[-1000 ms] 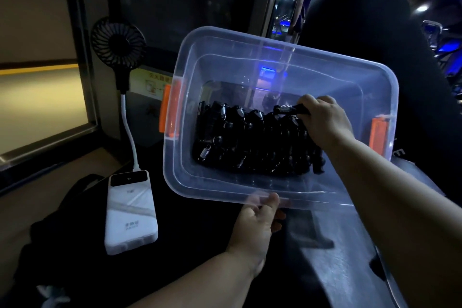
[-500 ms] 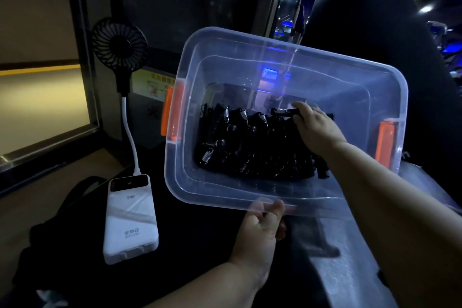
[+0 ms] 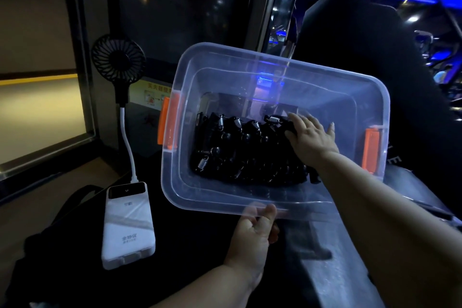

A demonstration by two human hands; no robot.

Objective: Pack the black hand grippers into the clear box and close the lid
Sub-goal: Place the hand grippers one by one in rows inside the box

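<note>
Right hand (image 3: 310, 137) lets go, flat on the grippers (image 3: 237, 152).
Curled round one a second ago, its fingers now lie straight on the pile at 3 o'clock in the box (image 3: 250, 54); left hand (image 3: 255, 227) pinches the 6 o'clock rim. Packing looks done; lid next.

A: How many boxes?
B: One clear box (image 3: 220, 192), two orange latches (image 3: 169, 124), and a heap of hand grippers (image 3: 245, 147) too tangled to count.
A: Anything else?
B: One fan (image 3: 117, 59), one power bank (image 3: 128, 226), one left hand (image 3: 252, 235), one right hand (image 3: 311, 139).

Hands: L (image 3: 253, 231) grips box (image 3: 250, 70), R (image 3: 312, 139) on grippers (image 3: 240, 155).
</note>
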